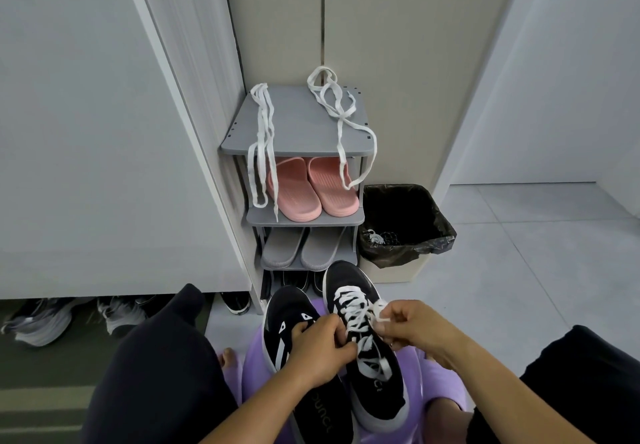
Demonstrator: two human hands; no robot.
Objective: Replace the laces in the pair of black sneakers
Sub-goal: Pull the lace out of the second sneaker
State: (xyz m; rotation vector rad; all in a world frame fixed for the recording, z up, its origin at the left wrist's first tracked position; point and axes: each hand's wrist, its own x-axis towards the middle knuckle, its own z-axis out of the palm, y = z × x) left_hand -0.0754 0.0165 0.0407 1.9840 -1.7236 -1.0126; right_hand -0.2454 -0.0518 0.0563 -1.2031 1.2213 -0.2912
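Observation:
Two black sneakers lie on a purple stool (438,379) between my knees. The right sneaker (372,367) carries a white lace (349,301) threaded through its eyelets. The left sneaker (291,315) shows no lace. My left hand (320,350) grips the lace low on the right sneaker, beside its tongue. My right hand (414,326) pinches a white lace end at that sneaker's right side. Two loose white laces hang over the top of a grey shoe rack (298,121): one on the left (261,149), one on the right (341,121).
The rack holds pink slippers (311,187) and grey slippers (301,248) on lower shelves. A bin lined with a black bag (405,229) stands right of it. More shoes (79,315) sit under a white cabinet at the left. Pale floor tiles spread to the right.

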